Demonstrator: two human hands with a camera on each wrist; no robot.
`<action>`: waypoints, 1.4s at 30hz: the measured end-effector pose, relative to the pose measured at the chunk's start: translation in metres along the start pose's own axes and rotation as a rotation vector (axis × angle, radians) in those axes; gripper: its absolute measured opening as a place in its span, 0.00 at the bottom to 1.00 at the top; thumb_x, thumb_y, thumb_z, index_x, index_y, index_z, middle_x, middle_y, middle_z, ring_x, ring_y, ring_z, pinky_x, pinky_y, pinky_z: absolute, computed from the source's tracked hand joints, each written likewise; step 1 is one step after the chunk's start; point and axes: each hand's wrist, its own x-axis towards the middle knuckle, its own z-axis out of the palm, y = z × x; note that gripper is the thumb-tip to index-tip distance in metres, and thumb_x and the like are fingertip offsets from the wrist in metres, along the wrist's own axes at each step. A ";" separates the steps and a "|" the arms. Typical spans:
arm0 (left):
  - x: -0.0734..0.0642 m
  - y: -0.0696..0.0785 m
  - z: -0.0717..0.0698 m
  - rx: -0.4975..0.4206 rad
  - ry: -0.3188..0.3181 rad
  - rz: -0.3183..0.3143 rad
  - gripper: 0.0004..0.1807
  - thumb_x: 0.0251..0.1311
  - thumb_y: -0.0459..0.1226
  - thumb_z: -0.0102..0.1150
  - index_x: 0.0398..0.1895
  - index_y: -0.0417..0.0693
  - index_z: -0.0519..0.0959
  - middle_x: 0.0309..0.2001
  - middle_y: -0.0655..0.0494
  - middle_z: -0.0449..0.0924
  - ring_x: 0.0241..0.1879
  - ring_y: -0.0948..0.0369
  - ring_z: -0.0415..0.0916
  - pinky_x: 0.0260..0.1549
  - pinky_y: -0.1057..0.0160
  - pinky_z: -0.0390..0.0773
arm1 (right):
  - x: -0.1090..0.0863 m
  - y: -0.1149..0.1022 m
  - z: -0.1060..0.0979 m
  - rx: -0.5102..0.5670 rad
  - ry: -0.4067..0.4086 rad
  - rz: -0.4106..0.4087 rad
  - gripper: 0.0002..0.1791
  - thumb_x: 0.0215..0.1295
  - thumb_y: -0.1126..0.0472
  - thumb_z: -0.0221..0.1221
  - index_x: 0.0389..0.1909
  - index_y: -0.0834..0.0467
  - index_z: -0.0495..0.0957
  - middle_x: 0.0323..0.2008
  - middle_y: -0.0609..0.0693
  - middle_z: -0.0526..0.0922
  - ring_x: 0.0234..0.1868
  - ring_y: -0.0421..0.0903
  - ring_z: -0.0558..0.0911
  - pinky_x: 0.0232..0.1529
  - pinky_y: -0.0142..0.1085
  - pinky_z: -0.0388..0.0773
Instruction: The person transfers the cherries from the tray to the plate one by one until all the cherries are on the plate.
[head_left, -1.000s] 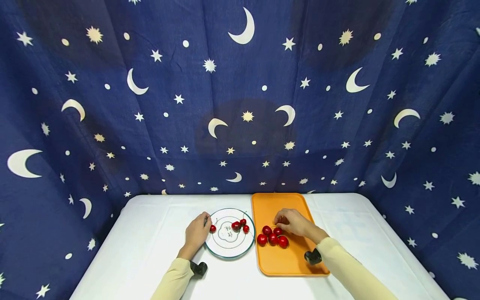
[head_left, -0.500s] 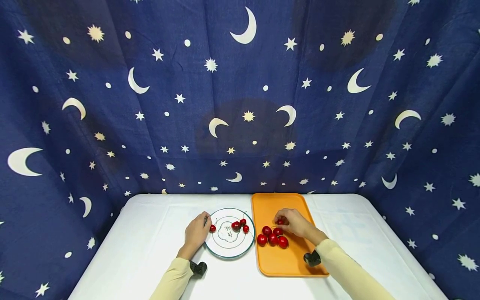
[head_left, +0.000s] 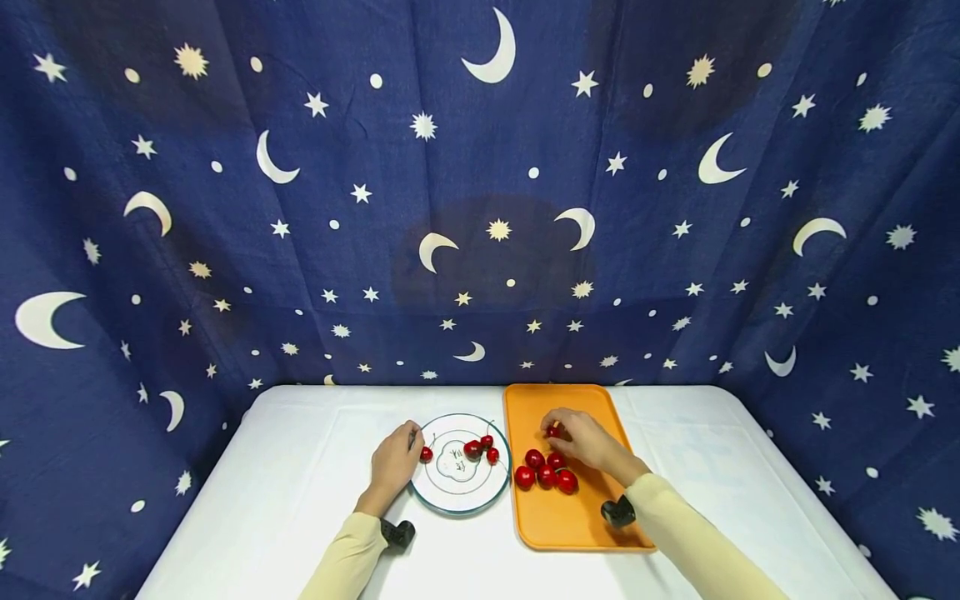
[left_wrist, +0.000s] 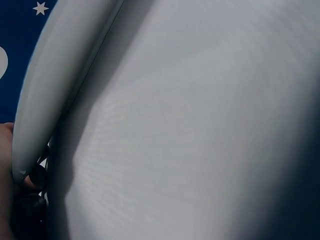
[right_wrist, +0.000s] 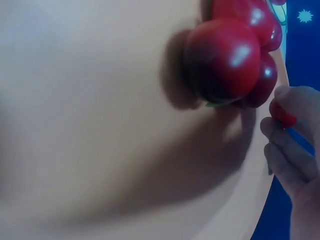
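Note:
My left hand (head_left: 395, 461) grips the left rim of a round white plate (head_left: 461, 503) with a teal edge. The underside of the plate (left_wrist: 55, 85) fills much of the left part of the left wrist view, with a sliver of hand (left_wrist: 5, 170) beside it. One small cherry (head_left: 426, 455) lies on the plate near my fingertips. Over the orange tray (head_left: 558, 525), my right hand (head_left: 588, 439) pinches a cherry (right_wrist: 282, 115) between thumb and fingers. Just in front of that hand, several larger cherries (head_left: 547, 476) sit clustered on the tray.
A few stemmed cherries (head_left: 472, 450) rest at the plate's right side, close to the tray's left edge. A white cloth (head_left: 300, 483) covers the table. Behind it hangs a blue curtain (head_left: 345, 250) with moons and stars.
My right hand has moved slightly left and away from the person, with a cherry now showing between its fingers. The left hand stays on the plate rim.

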 end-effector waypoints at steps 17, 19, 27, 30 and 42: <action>0.000 0.000 -0.001 -0.006 0.016 0.006 0.08 0.71 0.42 0.53 0.40 0.50 0.81 0.40 0.51 0.87 0.41 0.47 0.87 0.39 0.47 0.81 | 0.017 -0.022 0.004 0.019 0.018 -0.111 0.12 0.65 0.65 0.67 0.49 0.60 0.82 0.45 0.53 0.85 0.42 0.49 0.83 0.49 0.42 0.84; 0.000 0.000 -0.001 -0.009 0.011 0.003 0.08 0.71 0.42 0.53 0.40 0.50 0.81 0.39 0.51 0.87 0.40 0.47 0.86 0.38 0.47 0.80 | 0.018 -0.024 0.006 0.025 0.013 -0.115 0.11 0.65 0.65 0.67 0.48 0.59 0.83 0.45 0.53 0.85 0.42 0.48 0.83 0.48 0.41 0.84; -0.001 0.001 -0.001 -0.007 0.003 0.000 0.08 0.71 0.41 0.54 0.40 0.49 0.81 0.37 0.52 0.86 0.37 0.49 0.85 0.36 0.48 0.79 | 0.024 -0.034 0.012 0.026 -0.001 -0.140 0.10 0.66 0.64 0.67 0.47 0.58 0.83 0.44 0.52 0.85 0.40 0.46 0.83 0.46 0.37 0.84; -0.002 0.001 -0.002 -0.005 0.011 0.007 0.08 0.71 0.41 0.53 0.41 0.49 0.81 0.39 0.51 0.87 0.40 0.47 0.86 0.38 0.47 0.80 | 0.028 -0.037 0.015 0.041 -0.006 -0.151 0.10 0.66 0.64 0.67 0.47 0.59 0.83 0.45 0.52 0.85 0.41 0.47 0.83 0.47 0.37 0.84; -0.002 0.000 0.002 -0.009 0.015 -0.006 0.09 0.71 0.41 0.53 0.41 0.49 0.81 0.36 0.51 0.86 0.37 0.49 0.85 0.36 0.48 0.79 | 0.033 -0.051 0.027 0.042 -0.019 -0.146 0.11 0.66 0.63 0.67 0.48 0.56 0.83 0.48 0.51 0.83 0.44 0.44 0.81 0.52 0.40 0.84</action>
